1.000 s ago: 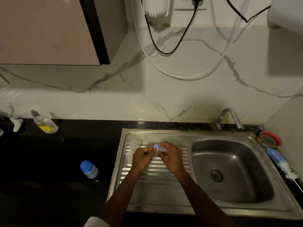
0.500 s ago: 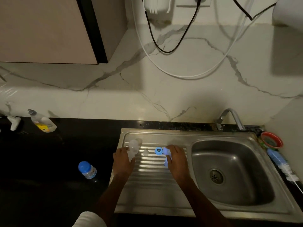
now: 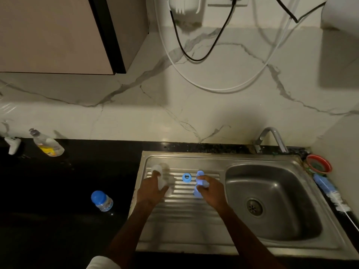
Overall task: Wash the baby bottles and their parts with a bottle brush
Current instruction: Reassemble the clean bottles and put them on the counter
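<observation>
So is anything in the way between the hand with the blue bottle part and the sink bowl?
Nothing visible. The right hand holds the blue part over the ribbed drainboard, and the bowl lies just to its right with only bare steel between. The blue ring sits on the other side.

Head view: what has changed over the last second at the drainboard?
The hands parted. The left hand moved left and holds the clear bottle; the right hand grips a blue plastic part. A blue ring now lies between them. The blue-capped bottle on the counter and the brush stayed.
</observation>
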Demonstrator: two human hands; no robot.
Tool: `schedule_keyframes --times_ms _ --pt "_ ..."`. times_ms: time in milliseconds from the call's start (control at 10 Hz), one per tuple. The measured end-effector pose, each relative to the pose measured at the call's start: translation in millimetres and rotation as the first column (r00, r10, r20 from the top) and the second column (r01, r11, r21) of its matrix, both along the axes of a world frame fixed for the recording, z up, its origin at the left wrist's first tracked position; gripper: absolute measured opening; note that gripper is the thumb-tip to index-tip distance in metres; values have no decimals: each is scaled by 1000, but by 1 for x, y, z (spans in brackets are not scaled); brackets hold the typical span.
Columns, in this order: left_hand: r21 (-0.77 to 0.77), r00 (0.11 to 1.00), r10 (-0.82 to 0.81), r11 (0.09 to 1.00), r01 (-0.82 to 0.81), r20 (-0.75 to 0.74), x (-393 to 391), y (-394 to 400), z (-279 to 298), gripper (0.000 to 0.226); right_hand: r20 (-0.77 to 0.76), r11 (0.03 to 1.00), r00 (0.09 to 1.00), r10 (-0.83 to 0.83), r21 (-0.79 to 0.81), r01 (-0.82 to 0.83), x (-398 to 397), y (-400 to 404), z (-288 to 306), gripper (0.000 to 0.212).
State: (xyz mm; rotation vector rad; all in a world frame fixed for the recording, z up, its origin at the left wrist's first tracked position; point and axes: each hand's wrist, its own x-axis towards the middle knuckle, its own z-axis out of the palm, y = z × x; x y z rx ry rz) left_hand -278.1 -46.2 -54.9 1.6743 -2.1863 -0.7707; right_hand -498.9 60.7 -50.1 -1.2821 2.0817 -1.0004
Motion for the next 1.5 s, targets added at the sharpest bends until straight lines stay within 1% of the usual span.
schedule_keyframes --times_ms 100,200,300,400,500,600,700,800,900,1000,1100,1200,1300,1400,1500 --pt "-38 947 -12 999 0 -322 -14 -13 53 46 63 997 998 11 -77 -6 -18 -20 55 33" --pt "186 587 163 982 -21 -793 -29 -26 108 36 536 864 811 234 -497 79 -41 -45 119 39" --pt "275 327 232 957 89 -916 -33 -31 122 36 737 805 494 461 -581 116 -55 -52 131 38" --pt "-15 931 -339 940 340 -136 -26 -26 98 35 142 964 955 261 -97 -249 -65 -35 83 26" --pt "66 917 -326 945 320 230 -22 -18 77 45 -255 905 911 325 365 -221 -67 -11 37 28" --pt "-119 965 -252 963 242 -75 -25 -26 95 44 -147 977 967 208 77 -198 -59 -21 64 26" --pt "-54 765 -91 996 73 -637 -26 -40 135 28 495 942 854 162 -334 15 -60 -48 129 32" --pt "137 351 93 985 103 -932 -32 -43 157 39 769 768 386 509 -608 199 -65 -58 163 35" --pt "178 380 105 971 163 -919 -25 -35 122 47 833 883 378 403 -462 77 -57 -37 129 32" --pt "-70 827 -562 826 560 -17 -6 -28 67 45 -55 908 923 380 213 -361 -60 -10 55 33" --pt "-42 879 -475 880 474 -40 -7 -25 59 50 -226 911 931 287 363 -193 -57 -7 44 35" --pt "-46 848 -189 980 191 -495 -20 -36 96 38 132 986 977 167 -36 -163 -50 -37 101 29" --pt "160 490 74 978 136 -869 -28 -50 140 37 734 883 577 357 -467 47 -52 -62 166 26" --pt "275 303 219 949 155 -927 -27 -53 147 58 797 776 80 599 -602 190 -51 -53 170 33" --pt "-119 913 -243 969 215 -329 -8 -40 96 44 725 965 648 232 -253 -63 -33 -29 106 23"
